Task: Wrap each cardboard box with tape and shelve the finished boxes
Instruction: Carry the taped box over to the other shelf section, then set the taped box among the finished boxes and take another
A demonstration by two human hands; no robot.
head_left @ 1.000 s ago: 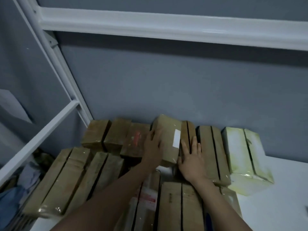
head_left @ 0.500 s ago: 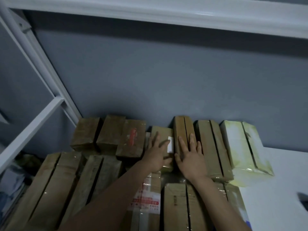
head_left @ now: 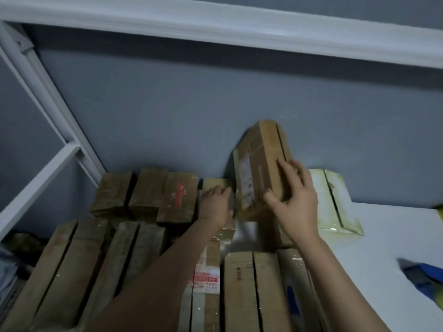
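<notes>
Head view, looking down onto a white shelf board set against a grey wall, with a white metal frame rail overhead. Right hand grips a brown cardboard box wrapped in clear tape: thumb on the near left face, fingers curled over the top right edge. This box sits higher than the back row and is tilted, far end up towards the wall; whether it touches the wall cannot be told. White paper label on its left face. Left hand lies palm down, fingers straight and relaxed, on a small brown taped box in the back row, just left of the held one. Further left in that row, three dark brown taped boxes side by side and touching; the rightmost carries a red mark. Right of the held box, a pale yellowish taped box on the shelf board, near the wall. Front row, nearer the camera: long brown taped boxes lying side by side, one with a red-and-white printed label beside the left forearm. Blurred blue object at the right edge; what it is cannot be told.
</notes>
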